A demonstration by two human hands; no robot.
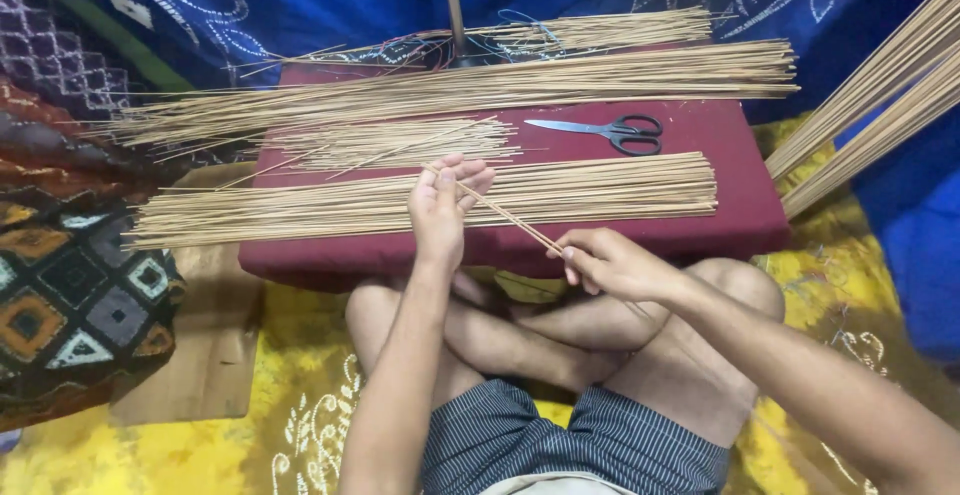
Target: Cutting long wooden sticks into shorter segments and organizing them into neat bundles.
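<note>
A low maroon bench [740, 217] carries bundles of thin sticks [600, 187] and scissors [612, 132]. At its near edge, the left hand [445, 210] and right hand [608, 263] pinch opposite ends of one stick [505, 216], keeping it taut and clear of the bundles.

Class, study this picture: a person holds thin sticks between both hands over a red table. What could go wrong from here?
1. The thin sticks, pinched by the left hand and right hand, might snap or splinter.
2. A forearm could sweep the near stick bundle off the red table.
</note>
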